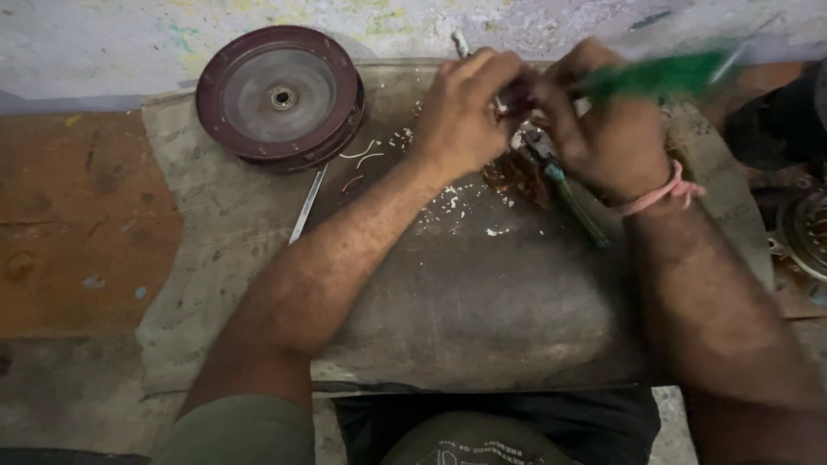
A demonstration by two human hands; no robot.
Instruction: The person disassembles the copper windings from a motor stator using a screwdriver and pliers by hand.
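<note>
Both hands worked close together at the far edge of a worn grey mat (pixel 482 301) spread over the desk (pixel 77 224). The left hand (pixel 465 112) was curled, its fingers (pixel 504 73) clenched around a small dark part (pixel 519 93) that was mostly hidden between the two hands, so its shape could not be told. The right hand (pixel 603 129), with a pink band (pixel 663 191) at the wrist, met the left directly across that part and gripped a green-handled tool (pixel 659 76), blurred and pointing away to the right. The part sat right at the fingertips of both hands, raised a little above the mat. Just beneath the hands lay a reddish-brown clump of wire (pixel 515 176) and a pair of pliers (pixel 568 196) with bluish-green grips, angled down toward the right. White scraps (pixel 452 200) were scattered on the mat near the left wrist. A dark red round pulley (pixel 280 96) with a metal hub lay well to the left of the hands, and a thin metal rod (pixel 307 205) rested just below it
</note>
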